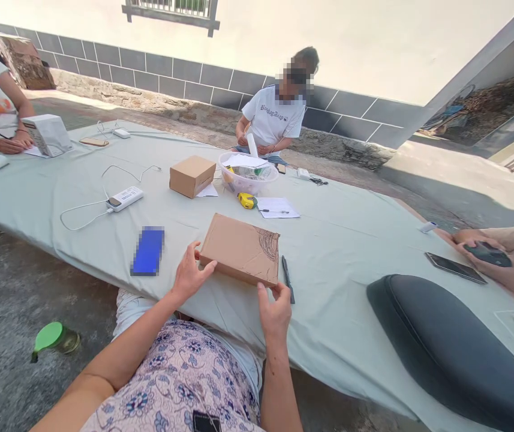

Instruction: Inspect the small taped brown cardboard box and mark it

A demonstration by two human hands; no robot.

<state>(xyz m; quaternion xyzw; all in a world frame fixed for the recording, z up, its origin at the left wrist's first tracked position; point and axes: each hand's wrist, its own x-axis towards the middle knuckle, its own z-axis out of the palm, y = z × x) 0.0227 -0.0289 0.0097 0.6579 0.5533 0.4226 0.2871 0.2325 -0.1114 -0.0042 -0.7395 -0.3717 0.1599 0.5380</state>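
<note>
A flat brown cardboard box (239,246), with dark scribbled lines on its top right corner, rests on the cloth-covered table in front of me. My left hand (190,273) grips its left end, thumb along the front side and fingers at the corner. At the front right corner my right hand (274,306) holds the box, its thumb on the front edge and the fingers around the side. A black pen (288,279) lies just right of the box. Left of my left hand is a blue-screened phone (147,251).
Beyond the box are a smaller cardboard box (191,176), a plastic basket (250,174), a yellow tape measure (246,200) and paper (279,207). A white power strip (124,198) with a cable lies left. A black padded seat (450,342) fills the right. Other people sit around the table (337,240).
</note>
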